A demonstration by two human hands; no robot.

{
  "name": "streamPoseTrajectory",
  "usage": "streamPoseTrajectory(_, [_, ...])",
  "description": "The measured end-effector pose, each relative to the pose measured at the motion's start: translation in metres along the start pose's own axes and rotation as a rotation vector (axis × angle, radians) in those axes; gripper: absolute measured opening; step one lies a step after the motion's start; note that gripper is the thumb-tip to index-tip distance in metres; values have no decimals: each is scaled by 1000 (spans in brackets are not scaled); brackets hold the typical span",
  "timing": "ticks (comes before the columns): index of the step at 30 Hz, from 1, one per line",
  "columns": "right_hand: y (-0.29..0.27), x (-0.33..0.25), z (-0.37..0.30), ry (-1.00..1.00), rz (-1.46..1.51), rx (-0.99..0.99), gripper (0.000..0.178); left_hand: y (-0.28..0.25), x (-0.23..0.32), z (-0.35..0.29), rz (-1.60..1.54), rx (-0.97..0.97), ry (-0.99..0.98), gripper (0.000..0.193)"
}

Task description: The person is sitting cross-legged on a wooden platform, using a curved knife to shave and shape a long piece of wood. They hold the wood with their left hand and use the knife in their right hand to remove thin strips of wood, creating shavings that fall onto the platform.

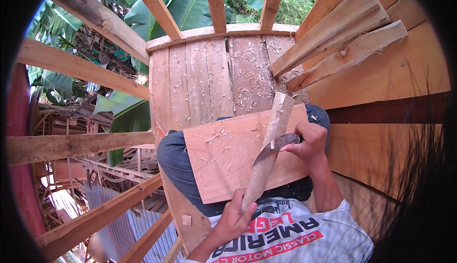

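My left hand (236, 217) is closed around the lower end of a squared wooden stick (275, 128), which slants up and away from me across my lap. In my right hand (309, 141) is a knife (269, 151) with a dark, curved blade; its edge lies against the middle of the stick. The fingers wrap round the handle, so most of it is hidden. Beneath the stick a flat wooden board (223, 163) rests on my crossed legs, with a few shavings scattered on it.
Curled shavings lie over the plank floor (200, 82) ahead. Two rough timbers (333, 34) lean at the right by a plank wall (390, 77). Wooden railing bars (81, 147) run along the left and far sides, with banana leaves (176, 5) beyond. Corrugated metal sheets (114, 220) lie lower left.
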State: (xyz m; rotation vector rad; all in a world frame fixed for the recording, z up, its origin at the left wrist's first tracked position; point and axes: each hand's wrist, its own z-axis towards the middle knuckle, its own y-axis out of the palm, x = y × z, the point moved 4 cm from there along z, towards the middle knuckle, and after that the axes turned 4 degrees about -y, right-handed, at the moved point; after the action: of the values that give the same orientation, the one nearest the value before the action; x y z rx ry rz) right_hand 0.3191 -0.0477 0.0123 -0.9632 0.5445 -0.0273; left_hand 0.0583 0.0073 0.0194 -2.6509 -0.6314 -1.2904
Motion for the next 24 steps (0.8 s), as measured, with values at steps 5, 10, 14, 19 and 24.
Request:
streamPoseTrajectory(5, [4, -2, 2, -32, 35, 54, 70, -1, 1, -1, -28, -5, 65, 29])
streamPoseTrajectory(10, [-34, 93, 11, 668, 14, 380, 64, -2, -19, -10, -118, -41, -45, 29])
streamPoseTrajectory(14, [-60, 74, 3, 561, 289, 184, 50, -18, -16, -8, -426, 66, -68, 26])
streamPoseTrajectory(19, [-14, -23, -22, 502, 685, -610, 23, -13, -6, 4, -549, -6, -67, 25])
streamPoseTrajectory(24, [-19, -19, -22, 778, 1167, -881, 15, -11, -9, -1, -447, -170, -100, 45])
